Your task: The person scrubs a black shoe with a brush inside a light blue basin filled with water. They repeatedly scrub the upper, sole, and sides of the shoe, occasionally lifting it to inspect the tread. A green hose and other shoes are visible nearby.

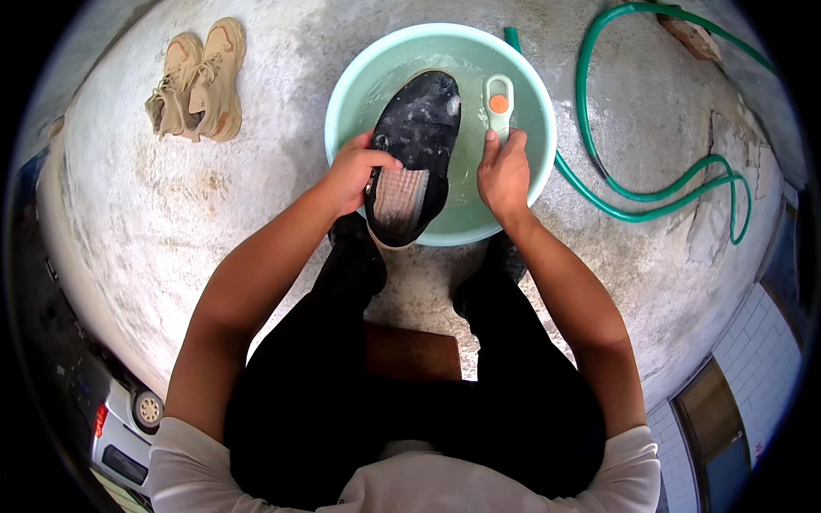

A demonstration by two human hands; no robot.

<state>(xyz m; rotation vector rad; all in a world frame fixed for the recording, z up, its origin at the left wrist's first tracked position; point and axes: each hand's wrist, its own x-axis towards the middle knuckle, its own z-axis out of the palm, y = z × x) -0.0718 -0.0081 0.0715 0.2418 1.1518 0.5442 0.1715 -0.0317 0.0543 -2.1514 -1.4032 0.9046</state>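
Observation:
My left hand (pixel 362 170) grips a black slip-on shoe (pixel 420 122) by its left side, the thumb at the edge of its opening. Toe pointing away from me, the shoe is held over the left part of a light green plastic basin (pixel 442 238). Pale patches mark its wet-looking upper, and a light insole shows inside. My right hand (pixel 505 170) is closed around the lower part of a pale green handle (pixel 498 106) with an orange button, over the basin's right side. Whatever the handle's near end carries is hidden by my hand. Cloudy water (pixel 471 154) lies in the basin.
A pair of tan lace-up shoes (pixel 205 83) rests on the concrete floor at the upper left. Right of the basin curls a green hose (pixel 580 90), with a brick-like block (pixel 689 35) near its top. My feet flank the basin's near side. A brown board (pixel 414 351) lies between my legs.

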